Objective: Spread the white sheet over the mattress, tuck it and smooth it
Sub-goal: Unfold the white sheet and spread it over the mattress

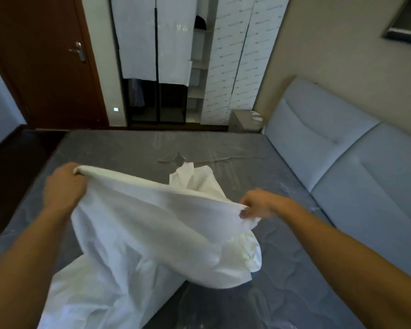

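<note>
Both hands raised over the mattress (pixel 282 269), forearms reaching forward. Left hand (pixel 65 184) fists around the white sheet (pixel 140 233) at its upper edge; right hand (pixel 256 204) pinches the same edge lower, toward the headboard side. Sheet hangs bunched between them, its lower folds on the near part of the mattress. Padded headboard (pixel 342 148) borders the mattress at right. Beyond the far edge: small nightstand (pixel 243 119), wardrobe (pixel 171 55), brown door (pixel 43 62).
</note>
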### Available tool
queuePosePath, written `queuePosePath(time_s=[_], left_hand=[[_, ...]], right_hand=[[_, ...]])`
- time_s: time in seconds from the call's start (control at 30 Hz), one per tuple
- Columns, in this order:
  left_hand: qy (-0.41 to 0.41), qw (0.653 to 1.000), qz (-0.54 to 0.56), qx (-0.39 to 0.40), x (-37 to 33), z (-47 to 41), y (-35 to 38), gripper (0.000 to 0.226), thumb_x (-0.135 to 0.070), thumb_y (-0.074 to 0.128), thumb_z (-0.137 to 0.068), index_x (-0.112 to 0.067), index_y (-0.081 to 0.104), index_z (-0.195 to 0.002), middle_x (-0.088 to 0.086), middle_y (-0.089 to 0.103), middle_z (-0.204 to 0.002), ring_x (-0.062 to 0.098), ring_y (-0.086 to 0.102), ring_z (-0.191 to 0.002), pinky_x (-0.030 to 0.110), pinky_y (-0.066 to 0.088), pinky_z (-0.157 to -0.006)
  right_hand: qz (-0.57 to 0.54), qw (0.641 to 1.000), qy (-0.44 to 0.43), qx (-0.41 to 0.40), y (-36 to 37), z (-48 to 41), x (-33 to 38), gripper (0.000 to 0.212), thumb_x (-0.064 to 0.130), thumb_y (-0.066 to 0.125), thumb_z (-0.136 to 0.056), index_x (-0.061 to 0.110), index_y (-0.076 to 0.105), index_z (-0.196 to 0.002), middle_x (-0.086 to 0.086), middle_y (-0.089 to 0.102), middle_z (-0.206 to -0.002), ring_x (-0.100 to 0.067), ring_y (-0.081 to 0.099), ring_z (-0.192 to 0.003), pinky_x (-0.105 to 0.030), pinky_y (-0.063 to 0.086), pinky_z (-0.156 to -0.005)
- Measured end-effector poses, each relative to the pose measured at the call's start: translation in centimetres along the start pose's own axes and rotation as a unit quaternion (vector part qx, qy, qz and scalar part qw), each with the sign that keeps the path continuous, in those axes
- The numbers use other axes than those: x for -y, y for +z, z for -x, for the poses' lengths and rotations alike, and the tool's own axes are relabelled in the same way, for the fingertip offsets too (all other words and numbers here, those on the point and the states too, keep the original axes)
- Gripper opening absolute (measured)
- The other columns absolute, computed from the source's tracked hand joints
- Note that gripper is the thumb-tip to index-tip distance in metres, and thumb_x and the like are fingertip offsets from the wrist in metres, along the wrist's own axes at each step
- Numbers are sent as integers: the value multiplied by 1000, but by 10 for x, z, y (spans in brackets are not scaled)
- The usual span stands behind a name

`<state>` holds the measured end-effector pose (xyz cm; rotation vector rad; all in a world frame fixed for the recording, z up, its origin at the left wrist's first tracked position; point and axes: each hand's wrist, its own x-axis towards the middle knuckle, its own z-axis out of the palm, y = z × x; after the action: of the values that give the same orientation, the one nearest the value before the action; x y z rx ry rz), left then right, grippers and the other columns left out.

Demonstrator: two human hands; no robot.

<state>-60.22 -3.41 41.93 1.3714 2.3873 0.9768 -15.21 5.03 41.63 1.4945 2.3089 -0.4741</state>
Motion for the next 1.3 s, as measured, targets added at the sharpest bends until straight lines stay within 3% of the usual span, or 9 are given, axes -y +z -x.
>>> queuePosePath(time_s=[0.13,0.3,0.43,0.67,0.83,0.97,1.07,1.17,1.3], left_hand=[[69,969,12,238,-50,44,39,69,-23,79,-80,-13,47,-140,1,44,-140,24,47,-125,38,41,-103],[224,883,58,408,-175,143,131,80,-44,80,-76,-45,34,-141,-24,45,-131,1,47,-118,17,40,-94],[224,916,50,329,-211,170,163,12,-20,62,-94,-27,71,-95,-8,67,-91,9,61,-87,28,48,-81],[266,912,47,308,-267,199,138,41,-3,53,-86,-40,71,-91,-18,71,-87,0,65,-84,9,46,-70],[257,940,-3,223,-268,215,104,49,6,51,-81,-35,74,-94,-15,73,-89,0,65,-87,18,50,-73],[212,971,-33,106,-250,219,69,41,-6,46,-91,-39,69,-88,-14,69,-89,6,62,-85,29,50,-72],[145,987,-61,27,-228,224,44,33,-6,45,-91,-30,68,-90,1,69,-94,23,61,-88,35,46,-73],[99,992,-24,79,-214,246,18,26,-12,53,-94,-28,68,-109,7,69,-109,26,61,-97,40,49,-83],[224,946,47,231,-235,308,9,25,-32,75,-83,-38,65,-105,-10,68,-96,7,64,-87,28,50,-78]], right_hand=[[-91,991,-9,-96,-4,20,-31,16,28,59,-89,26,65,-75,-4,70,-86,-27,62,-82,-33,42,-64],[-178,931,-192,-254,-32,51,-2,16,18,61,-83,31,71,-83,17,60,-67,-3,58,-67,-20,43,-58],[-152,928,-217,-260,-24,70,-61,20,13,67,-87,23,75,-101,3,71,-95,-13,63,-88,-27,50,-75],[-132,976,-107,-133,54,70,-145,16,13,53,-78,16,57,-63,-10,64,-72,-30,61,-72,-33,42,-59],[-246,939,-150,-187,60,87,-155,15,29,53,-74,16,59,-77,-1,60,-87,-21,58,-79,-38,48,-70],[-361,888,-206,-197,43,116,-131,17,27,48,-69,17,46,-55,8,44,-56,-7,39,-54,-29,33,-54],[-407,847,-264,-218,26,139,-97,26,22,47,-77,-1,58,-75,-7,53,-69,-10,46,-64,-27,36,-60],[-434,813,-309,-236,8,170,-57,16,23,51,-89,17,65,-88,5,61,-84,-7,56,-77,-23,43,-68],[-424,794,-376,-218,-9,211,-3,7,33,69,-84,36,65,-90,13,67,-86,-7,64,-83,-29,51,-75]])
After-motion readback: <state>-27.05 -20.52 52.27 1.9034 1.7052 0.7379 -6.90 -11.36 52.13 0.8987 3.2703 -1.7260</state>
